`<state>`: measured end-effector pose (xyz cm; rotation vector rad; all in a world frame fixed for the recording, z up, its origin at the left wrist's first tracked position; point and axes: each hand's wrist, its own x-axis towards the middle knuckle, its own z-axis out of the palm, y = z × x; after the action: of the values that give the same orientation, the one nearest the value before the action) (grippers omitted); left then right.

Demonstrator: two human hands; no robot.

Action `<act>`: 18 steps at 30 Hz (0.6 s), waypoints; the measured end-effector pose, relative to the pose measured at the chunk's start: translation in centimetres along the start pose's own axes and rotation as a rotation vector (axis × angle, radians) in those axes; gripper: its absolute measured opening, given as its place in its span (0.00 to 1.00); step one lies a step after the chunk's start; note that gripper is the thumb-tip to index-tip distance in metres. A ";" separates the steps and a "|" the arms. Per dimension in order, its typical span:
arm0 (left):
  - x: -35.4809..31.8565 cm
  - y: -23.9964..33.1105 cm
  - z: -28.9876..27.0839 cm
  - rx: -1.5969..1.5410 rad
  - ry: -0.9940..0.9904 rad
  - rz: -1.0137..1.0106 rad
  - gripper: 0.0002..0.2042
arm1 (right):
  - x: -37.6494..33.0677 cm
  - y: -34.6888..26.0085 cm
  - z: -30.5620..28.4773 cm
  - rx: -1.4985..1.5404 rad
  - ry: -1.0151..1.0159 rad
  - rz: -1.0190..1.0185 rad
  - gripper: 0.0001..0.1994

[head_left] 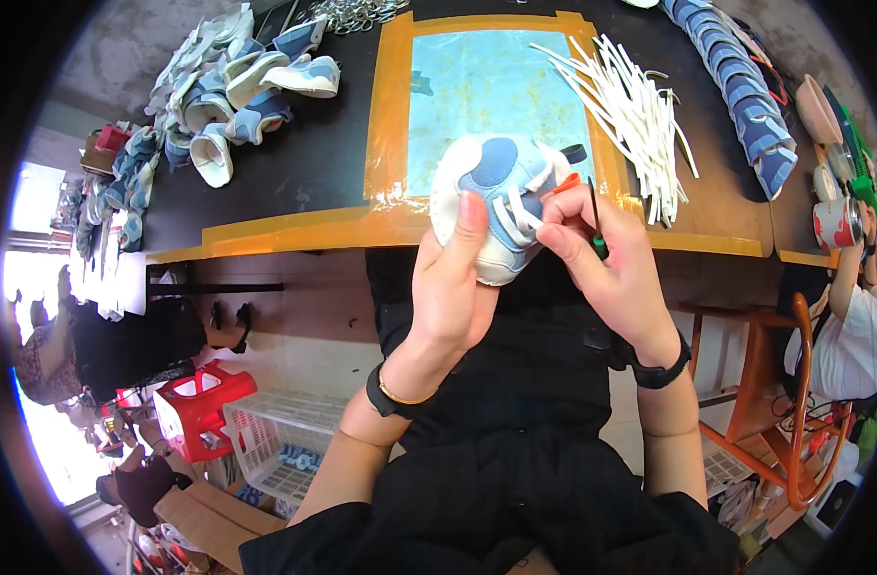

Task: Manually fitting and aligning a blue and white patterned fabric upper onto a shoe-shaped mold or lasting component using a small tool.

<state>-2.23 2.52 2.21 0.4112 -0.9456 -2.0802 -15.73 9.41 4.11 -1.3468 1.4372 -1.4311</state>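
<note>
A small white and blue shoe upper [499,161] is held above the table's front edge. My left hand [455,278] grips it from the left, thumb on its side and the other fingers mostly hidden. My right hand [611,268] pinches a white lace [525,208] at the shoe's lace openings. Tucked in that same hand is a thin tool with a dark shaft and a green handle [600,248]; its tip type is hard to make out. A small orange piece [561,185] shows beside the right fingertips; what it belongs to is unclear.
A pale blue sheet [486,86] is taped to the dark table [304,144]. White laces [640,125] lie in a pile right of it. Blue-white shoe uppers [256,86] are heaped left; more form a row [736,91] at right. A wooden chair [745,383] stands right.
</note>
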 end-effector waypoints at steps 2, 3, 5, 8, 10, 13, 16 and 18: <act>0.1 0.1 0.2 -0.030 -0.021 -0.002 0.23 | -0.1 -0.2 0.0 -0.022 -0.004 -0.024 0.05; 0.1 0.2 0.2 -0.057 -0.035 -0.005 0.23 | -0.2 -0.2 0.0 -0.021 -0.004 -0.024 0.05; 0.1 0.3 0.2 -0.077 -0.051 -0.017 0.23 | -0.3 -0.3 -0.3 -0.069 -0.073 -0.034 0.07; 0.1 0.2 0.0 -0.147 -0.037 -0.093 0.23 | -0.5 -0.2 -0.9 -0.050 -0.120 -0.041 0.08; 0.2 0.1 -0.2 -0.197 -0.008 -0.159 0.23 | -0.6 0.2 -1.5 -0.017 -0.156 -0.027 0.08; 0.5 -0.7 -0.4 -0.252 0.003 -0.218 0.23 | -0.2 0.7 -1.0 -0.016 -0.125 0.005 0.08; 0.5 -1.5 -0.1 -0.107 0.000 -0.096 0.25 | 0.3 1.4 0.2 -0.075 0.004 -0.014 0.08; 0.4 -1.7 0.0 -0.108 0.099 -0.062 0.25 | 0.1 1.1 1.0 -0.472 0.432 -0.400 0.09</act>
<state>-3.39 2.87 0.91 0.4868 -0.7673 -2.1353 -15.02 8.93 2.95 -1.7664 1.9559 -1.7916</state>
